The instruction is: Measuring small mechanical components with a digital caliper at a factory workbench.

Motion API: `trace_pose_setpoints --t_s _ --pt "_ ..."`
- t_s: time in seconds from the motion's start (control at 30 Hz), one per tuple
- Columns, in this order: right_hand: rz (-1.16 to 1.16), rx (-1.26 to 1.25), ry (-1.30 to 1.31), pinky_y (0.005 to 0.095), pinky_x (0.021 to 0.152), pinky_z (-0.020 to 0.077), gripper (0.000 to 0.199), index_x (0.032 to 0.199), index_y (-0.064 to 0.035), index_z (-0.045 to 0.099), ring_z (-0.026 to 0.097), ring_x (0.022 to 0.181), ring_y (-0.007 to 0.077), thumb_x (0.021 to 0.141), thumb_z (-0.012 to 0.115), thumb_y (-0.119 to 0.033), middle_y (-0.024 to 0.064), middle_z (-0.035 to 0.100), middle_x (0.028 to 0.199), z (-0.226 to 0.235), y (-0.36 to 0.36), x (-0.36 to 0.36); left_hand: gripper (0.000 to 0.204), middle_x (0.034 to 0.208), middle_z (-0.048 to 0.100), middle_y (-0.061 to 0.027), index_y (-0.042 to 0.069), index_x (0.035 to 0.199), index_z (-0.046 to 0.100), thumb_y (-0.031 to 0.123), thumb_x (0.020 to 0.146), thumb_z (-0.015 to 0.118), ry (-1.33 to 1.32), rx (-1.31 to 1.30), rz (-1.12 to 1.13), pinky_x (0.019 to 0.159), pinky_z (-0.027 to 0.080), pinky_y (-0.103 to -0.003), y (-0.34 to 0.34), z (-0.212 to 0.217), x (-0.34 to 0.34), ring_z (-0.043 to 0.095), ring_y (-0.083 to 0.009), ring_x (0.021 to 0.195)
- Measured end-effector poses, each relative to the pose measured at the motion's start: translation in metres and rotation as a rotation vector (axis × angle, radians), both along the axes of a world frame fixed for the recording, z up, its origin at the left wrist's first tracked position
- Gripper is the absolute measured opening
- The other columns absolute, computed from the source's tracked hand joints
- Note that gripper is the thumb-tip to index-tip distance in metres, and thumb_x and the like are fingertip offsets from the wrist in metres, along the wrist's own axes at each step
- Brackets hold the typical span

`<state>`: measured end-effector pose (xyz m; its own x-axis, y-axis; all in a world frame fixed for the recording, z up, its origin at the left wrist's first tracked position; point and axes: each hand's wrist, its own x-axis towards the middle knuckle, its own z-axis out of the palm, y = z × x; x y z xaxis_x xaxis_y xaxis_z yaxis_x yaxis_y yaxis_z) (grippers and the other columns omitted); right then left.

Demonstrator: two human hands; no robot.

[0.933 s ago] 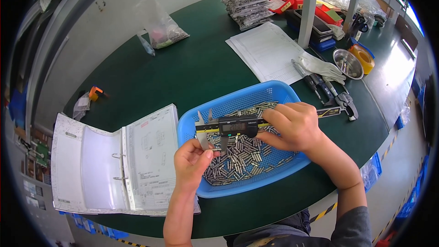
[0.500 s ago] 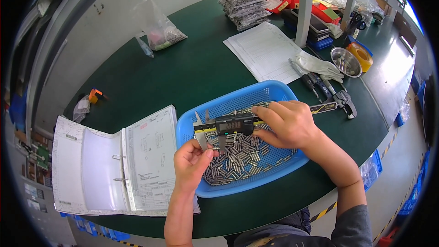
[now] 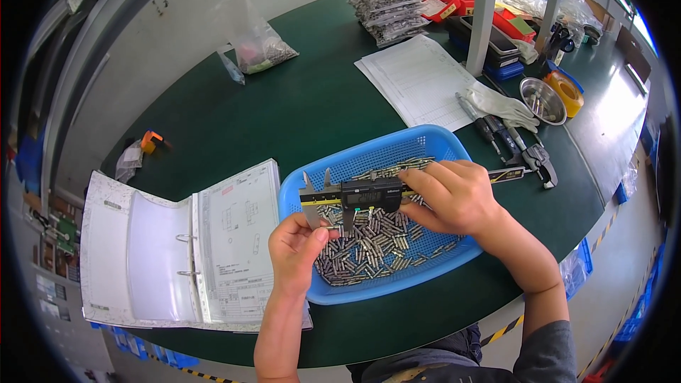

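Note:
My right hand (image 3: pixel 457 198) is closed around a digital caliper (image 3: pixel 372 197), its thumb and fingers at the right side of the dark display block. The caliper lies level over a blue perforated plastic basket (image 3: pixel 289 195). Below the beam, its two long jaws stand a small gap apart. Between finger and thumb, my left hand (image 3: pixel 292 250) pinches a small metal pin (image 3: pixel 335 228) at these jaws; whether both jaws touch it I cannot tell. Under the hands, the basket holds a heap of similar short metal pins (image 3: pixel 376 248).
An open ring binder (image 3: pixel 162 262) with a drawing lies left of the basket. Behind are paper sheets (image 3: pixel 411 74), stacked bags of parts (image 3: pixel 389 10) and another clear bag (image 3: pixel 266 53). At right lie a white glove (image 3: pixel 500 105), measuring tools (image 3: pixel 535 159) and a metal bowl (image 3: pixel 543 101).
The caliper's display block has slid slightly right with my right hand, so the jaws stand a little wider apart. My left hand still pinches the pin. The whole view has shifted slightly.

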<state>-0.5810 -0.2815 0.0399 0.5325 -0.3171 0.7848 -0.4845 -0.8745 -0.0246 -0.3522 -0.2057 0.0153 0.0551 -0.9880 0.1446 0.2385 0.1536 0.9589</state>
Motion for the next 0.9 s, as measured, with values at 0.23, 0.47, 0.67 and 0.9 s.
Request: trace_pose_setpoints --t_s 0.23,0.47,0.67,0.9 --pt "-0.109 0.080 0.050 0.0272 0.042 0.0380 0.030 0.075 -0.0085 0.052 0.050 0.047 0.0159 0.061 0.068 -0.029 0.0011 0.045 0.056 0.0018 0.0064 -0.0035 0.014 0.085 0.059 -0.0095 -0.003 0.087 0.053 0.007 0.078 0.056 0.010 0.004 -0.037 0.073 0.048 -0.028 -0.0002 0.0000 -0.0011 0.057 -0.0131 0.076" --pt "-0.063 0.085 0.000 0.0274 0.039 0.0355 0.031 0.075 -0.0066 0.054 0.048 0.044 0.0166 0.060 0.070 -0.029 0.0017 0.047 0.056 -0.0020 -0.0004 -0.0063 0.019 0.087 0.058 -0.0092 -0.002 0.091 0.051 0.006 0.076 0.059 -0.025 0.010 -0.111 0.076 0.046 -0.029 -0.0028 0.0011 -0.0020 0.056 -0.0140 0.080" --pt "-0.057 0.104 0.018 0.0278 0.039 0.0367 0.031 0.077 -0.0062 0.054 0.049 0.044 0.0170 0.061 0.069 -0.028 0.0018 0.048 0.057 -0.0014 0.0003 -0.0055 0.016 0.087 0.057 -0.0084 -0.001 0.090 0.051 0.004 0.076 0.058 -0.020 0.042 -0.091 0.076 0.046 -0.029 -0.0016 0.0024 -0.0034 0.056 -0.0144 0.080" --pt "-0.112 0.129 0.002 0.0288 0.041 0.0382 0.036 0.093 -0.0007 0.054 0.050 0.048 0.0182 0.065 0.065 -0.020 0.0043 0.048 0.063 -0.0005 0.0033 -0.0012 0.012 0.087 0.056 -0.0081 0.000 0.088 0.051 0.004 0.077 0.056 0.003 0.059 -0.103 0.073 0.046 -0.028 -0.0022 -0.0009 0.0028 0.056 -0.0147 0.079"
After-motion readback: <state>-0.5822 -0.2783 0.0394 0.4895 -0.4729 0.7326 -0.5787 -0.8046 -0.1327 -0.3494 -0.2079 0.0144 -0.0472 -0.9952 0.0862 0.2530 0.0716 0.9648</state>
